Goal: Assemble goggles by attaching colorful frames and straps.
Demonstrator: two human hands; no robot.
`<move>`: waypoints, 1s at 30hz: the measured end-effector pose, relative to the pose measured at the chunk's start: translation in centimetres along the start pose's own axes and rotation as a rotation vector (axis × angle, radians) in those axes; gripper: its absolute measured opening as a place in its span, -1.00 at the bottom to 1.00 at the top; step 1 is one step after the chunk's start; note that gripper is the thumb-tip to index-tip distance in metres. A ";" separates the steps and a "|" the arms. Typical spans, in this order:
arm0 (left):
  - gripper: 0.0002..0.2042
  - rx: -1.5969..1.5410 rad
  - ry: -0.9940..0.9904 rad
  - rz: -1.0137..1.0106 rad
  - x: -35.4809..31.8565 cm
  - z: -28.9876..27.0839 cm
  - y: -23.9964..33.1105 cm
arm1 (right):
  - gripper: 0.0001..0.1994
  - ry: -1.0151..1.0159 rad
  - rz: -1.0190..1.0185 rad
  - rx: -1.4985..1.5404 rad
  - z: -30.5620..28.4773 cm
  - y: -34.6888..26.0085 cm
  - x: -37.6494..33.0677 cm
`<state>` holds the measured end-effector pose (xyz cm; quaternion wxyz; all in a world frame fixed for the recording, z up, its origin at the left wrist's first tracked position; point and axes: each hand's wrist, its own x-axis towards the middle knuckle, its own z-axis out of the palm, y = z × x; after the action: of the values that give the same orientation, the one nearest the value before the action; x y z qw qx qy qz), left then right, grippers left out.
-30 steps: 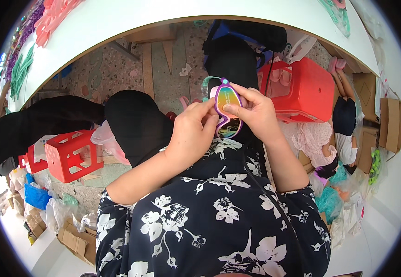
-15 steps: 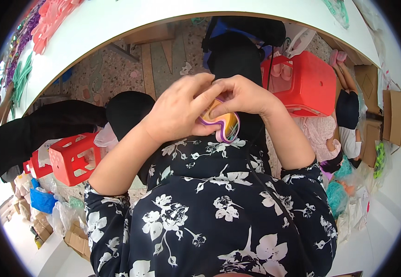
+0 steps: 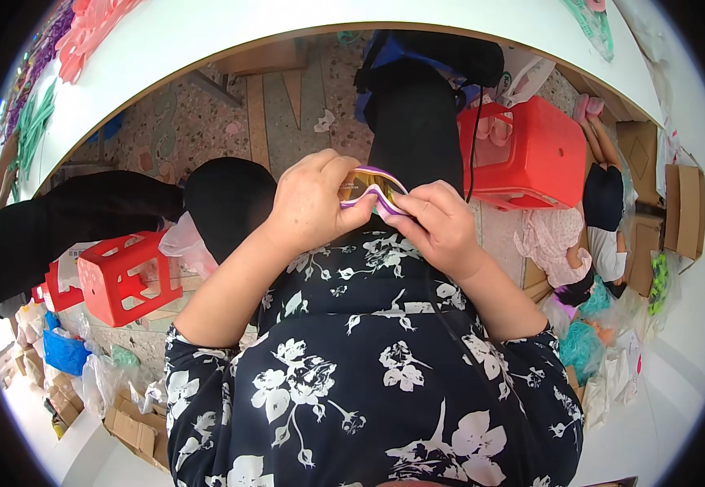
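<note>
Both my hands hold a pair of small goggles in front of my lap, with a shiny yellow-gold lens and a purple and white frame that dips at the nose. My left hand grips one end, its thumb under the lower rim. On the other end, the thumb and fingers of my right hand pinch the frame near the nose dip. Part of the goggles is hidden behind my fingers.
A white curved table lies ahead, bearing pink straps and green straps. Red stools stand at the right and left. Cardboard boxes and a person in navy shorts are at the right.
The goggles, earlier curled together between my hands, are now spread wider, lens facing up. My right hand has lowered and shifted its grip to the frame's right end.
</note>
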<state>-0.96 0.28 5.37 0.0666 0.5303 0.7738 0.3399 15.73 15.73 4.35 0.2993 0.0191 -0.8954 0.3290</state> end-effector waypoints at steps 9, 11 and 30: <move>-0.58 -0.067 0.142 0.048 -1.5 0.0 0.4 | -0.59 -0.081 -0.177 0.054 -1.0 0.6 1.5; -0.57 -0.089 0.158 0.073 -1.7 -0.3 0.8 | -0.50 -0.050 0.021 0.066 -2.1 -0.9 2.4; -0.68 -0.168 0.157 0.359 -2.7 -2.3 2.1 | -0.62 -0.114 0.367 0.401 -0.7 -0.2 0.8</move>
<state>0.76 -2.65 7.71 -0.0115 0.6241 0.6387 0.4499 15.49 16.19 5.33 0.1742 -0.0659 -0.8163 0.5468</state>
